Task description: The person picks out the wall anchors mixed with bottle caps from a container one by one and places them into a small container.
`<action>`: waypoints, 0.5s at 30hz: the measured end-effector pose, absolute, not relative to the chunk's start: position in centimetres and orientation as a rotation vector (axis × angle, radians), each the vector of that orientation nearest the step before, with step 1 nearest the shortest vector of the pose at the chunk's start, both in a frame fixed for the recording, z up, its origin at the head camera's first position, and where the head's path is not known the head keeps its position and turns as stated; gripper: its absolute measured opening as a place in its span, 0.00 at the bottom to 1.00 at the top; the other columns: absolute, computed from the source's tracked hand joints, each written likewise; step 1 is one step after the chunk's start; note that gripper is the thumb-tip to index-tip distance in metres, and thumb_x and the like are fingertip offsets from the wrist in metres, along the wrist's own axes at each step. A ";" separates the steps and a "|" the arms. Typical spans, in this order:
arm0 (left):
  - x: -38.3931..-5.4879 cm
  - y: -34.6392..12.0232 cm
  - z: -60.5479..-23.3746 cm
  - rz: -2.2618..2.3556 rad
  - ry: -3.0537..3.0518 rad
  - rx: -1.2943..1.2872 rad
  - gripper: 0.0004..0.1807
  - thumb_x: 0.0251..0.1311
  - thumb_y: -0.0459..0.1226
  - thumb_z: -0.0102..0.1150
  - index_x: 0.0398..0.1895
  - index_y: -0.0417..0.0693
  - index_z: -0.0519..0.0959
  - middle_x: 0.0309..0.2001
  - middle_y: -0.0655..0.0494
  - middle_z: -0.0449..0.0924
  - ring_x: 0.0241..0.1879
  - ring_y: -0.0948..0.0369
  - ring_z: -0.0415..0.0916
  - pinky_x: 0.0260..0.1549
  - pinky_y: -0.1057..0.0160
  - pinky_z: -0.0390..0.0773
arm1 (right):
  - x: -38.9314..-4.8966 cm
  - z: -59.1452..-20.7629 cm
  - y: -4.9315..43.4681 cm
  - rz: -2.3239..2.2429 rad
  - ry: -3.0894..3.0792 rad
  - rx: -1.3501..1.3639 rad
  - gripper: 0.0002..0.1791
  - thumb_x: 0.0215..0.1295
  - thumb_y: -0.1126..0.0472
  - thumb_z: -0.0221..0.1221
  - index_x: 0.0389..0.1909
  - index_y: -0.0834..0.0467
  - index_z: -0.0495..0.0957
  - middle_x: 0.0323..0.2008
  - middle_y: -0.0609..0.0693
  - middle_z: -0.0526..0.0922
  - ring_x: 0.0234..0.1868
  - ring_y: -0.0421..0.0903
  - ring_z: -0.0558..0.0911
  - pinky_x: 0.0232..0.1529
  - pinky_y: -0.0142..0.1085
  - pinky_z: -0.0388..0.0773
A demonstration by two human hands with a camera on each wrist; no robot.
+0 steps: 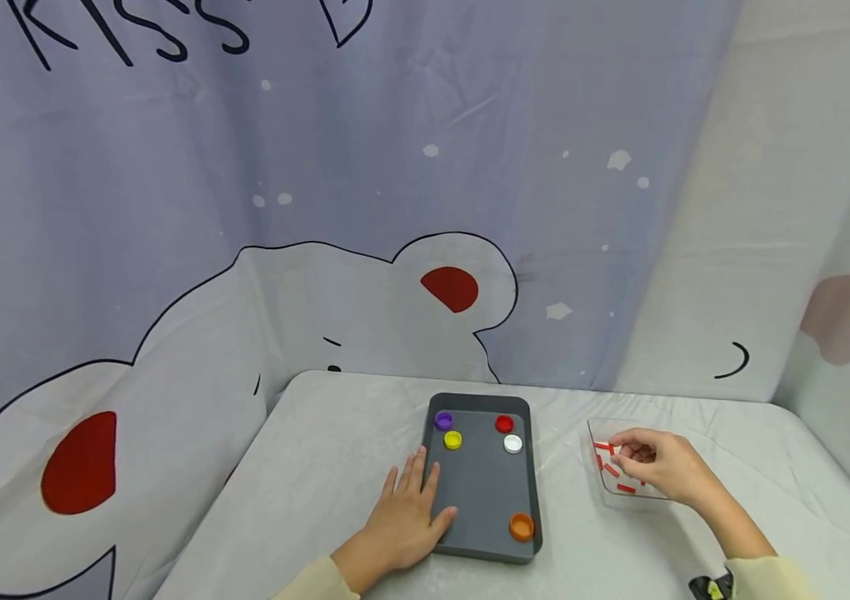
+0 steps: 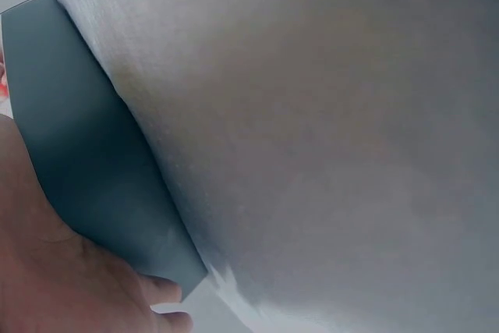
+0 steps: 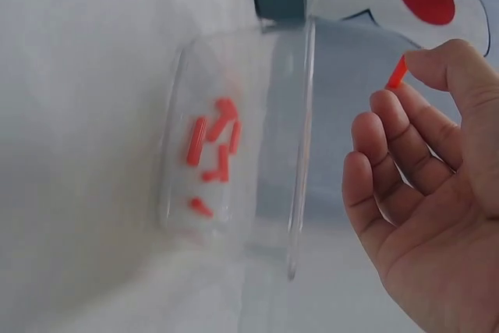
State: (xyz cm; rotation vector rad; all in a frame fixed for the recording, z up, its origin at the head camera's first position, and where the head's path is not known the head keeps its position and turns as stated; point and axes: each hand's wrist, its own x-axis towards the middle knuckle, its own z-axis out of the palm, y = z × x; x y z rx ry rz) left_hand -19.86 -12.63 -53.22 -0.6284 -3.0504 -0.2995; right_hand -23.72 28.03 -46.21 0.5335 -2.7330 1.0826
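Observation:
My right hand [image 1: 668, 467] is over the clear plastic box [image 1: 631, 502], pinching a short red stick [image 3: 398, 72] between thumb and index finger, the other fingers loosely curled. In the right wrist view, several more red sticks [image 3: 196, 142] lie scattered on the box's floor. My left hand [image 1: 404, 512] rests with spread fingers on the left edge of the grey tray [image 1: 481, 492]. Part of that hand shows along the tray's side in the left wrist view.
In the tray are purple [image 1: 443, 421], yellow [image 1: 452, 440], red [image 1: 504, 424] and white [image 1: 512, 443] round caps at the far end, and a larger orange cap [image 1: 522, 527] near the front right. A printed curtain [image 1: 395, 167] hangs behind the white-covered table [image 1: 335, 450].

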 end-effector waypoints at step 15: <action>-19.9 -12.6 -53.4 -0.300 -3.021 -0.633 0.41 0.75 0.61 0.38 0.78 0.39 0.60 0.80 0.36 0.43 0.78 0.40 0.47 0.72 0.36 0.49 | -23.8 -46.8 30.3 1.024 -2.771 0.512 0.10 0.60 0.67 0.67 0.43 0.59 0.86 0.28 0.38 0.81 0.29 0.31 0.78 0.32 0.29 0.77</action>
